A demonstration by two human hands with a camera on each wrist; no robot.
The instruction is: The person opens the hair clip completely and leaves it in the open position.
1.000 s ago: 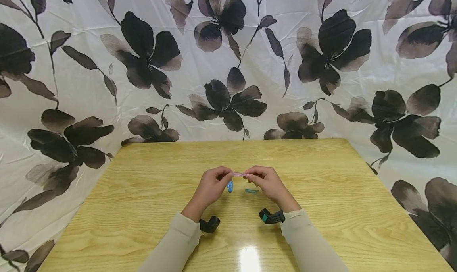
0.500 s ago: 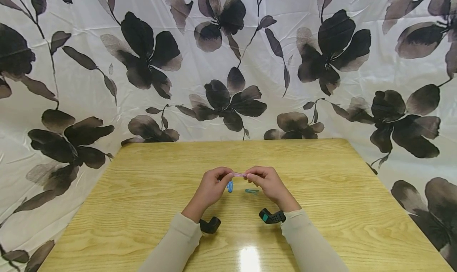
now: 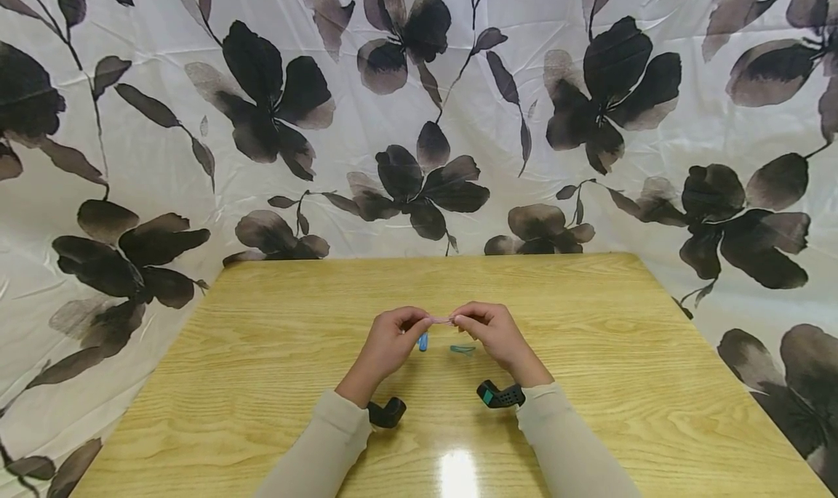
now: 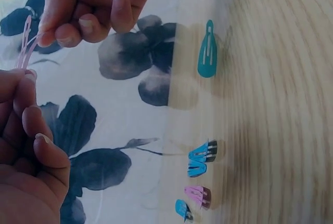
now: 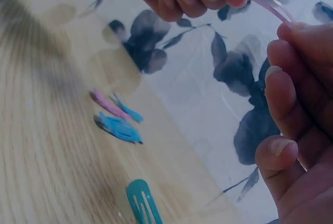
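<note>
Between both hands, above the table, is a pink snap hair clip (image 5: 273,4). My left hand (image 3: 390,342) pinches one end between thumb and index finger. The thumb and index finger of my right hand (image 3: 496,334) pinch the other end. In both wrist views the clip's thin strips stand apart, bent open. On the table below the right hand lies a teal snap hair clip (image 4: 207,60). Blue hair clips (image 4: 199,157), a second pink clip (image 4: 195,195) and a smaller-looking blue clip (image 4: 182,209) lie grouped nearer the left hand, partly hidden by it in the head view.
The hands are over a wood-grain table (image 3: 275,382) with a bright light reflection near its front. A white cloth with dark flowers (image 3: 419,83) hangs behind and beside the table. Black camera mounts (image 3: 388,413) sit on the wrists.
Both hands keep their pinch on the pink hair clip. The right hand has shifted very slightly up and to the right, and the clip with it. The clips on the table have not moved.
</note>
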